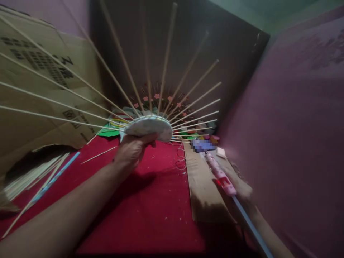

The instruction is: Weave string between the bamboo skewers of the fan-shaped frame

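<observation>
I see a pale half-disc (149,127) raised above the red cloth, tilted, its flat face toward me. Thin wooden skewers (188,104) fan out of its curved edge, upward and to both sides. A pink glue gun (220,174) lies low at right, nozzle pointing away, its image blurred.

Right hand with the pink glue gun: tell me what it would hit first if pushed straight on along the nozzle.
Probably the blurred purple item just beyond the pink glue gun in the right hand; depth is unclear.
</observation>
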Demonstrator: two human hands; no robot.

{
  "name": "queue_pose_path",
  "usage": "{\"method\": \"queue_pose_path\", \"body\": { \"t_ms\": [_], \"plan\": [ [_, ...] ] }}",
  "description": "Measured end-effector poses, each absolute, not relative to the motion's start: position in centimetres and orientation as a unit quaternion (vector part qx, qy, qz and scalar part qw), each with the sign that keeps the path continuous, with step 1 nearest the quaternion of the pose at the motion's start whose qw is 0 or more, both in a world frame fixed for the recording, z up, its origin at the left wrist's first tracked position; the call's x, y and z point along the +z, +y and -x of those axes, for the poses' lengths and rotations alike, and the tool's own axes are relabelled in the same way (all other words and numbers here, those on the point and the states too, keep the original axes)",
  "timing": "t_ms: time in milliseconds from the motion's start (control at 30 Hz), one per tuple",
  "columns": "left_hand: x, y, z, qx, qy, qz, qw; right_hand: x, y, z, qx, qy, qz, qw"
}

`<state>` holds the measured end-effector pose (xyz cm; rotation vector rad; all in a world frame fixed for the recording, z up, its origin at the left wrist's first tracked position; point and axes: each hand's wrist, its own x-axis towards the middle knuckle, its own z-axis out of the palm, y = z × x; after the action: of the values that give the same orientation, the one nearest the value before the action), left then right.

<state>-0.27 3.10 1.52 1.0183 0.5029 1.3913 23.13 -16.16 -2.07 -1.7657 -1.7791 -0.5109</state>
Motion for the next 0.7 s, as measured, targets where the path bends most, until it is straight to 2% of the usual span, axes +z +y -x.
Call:
{"method": "queue_pose_path", "body": {
  "t_ms": [100, 233, 300, 567, 700],
  "plan": [
    [1.6, 3.6, 0.0, 0.617, 0.175, -0.368, 0.673, -2.3, -16.0, -25.5, -0.200, -0.626, 0.715, 0.239],
    [1.4, 4.0, -0.1, 0.602, 0.169, -0.346, 0.699, -2.8, -14.9, -27.6, -0.194, -0.577, 0.789, 0.083],
    [1.2, 4.1, 0.0, 0.595, 0.165, -0.350, 0.704, -3.0, -14.6, -28.3, -0.178, -0.551, 0.814, 0.048],
    [1.0, 4.1, 0.0, 0.575, 0.178, -0.353, 0.716, -4.5, -15.4, -30.8, -0.103, -0.508, 0.855, 0.024],
    [1.0, 3.5, -0.2, 0.562, 0.170, -0.349, 0.731, -2.6, -15.0, -29.3, -0.152, -0.471, 0.869, 0.006]
  ]
}}
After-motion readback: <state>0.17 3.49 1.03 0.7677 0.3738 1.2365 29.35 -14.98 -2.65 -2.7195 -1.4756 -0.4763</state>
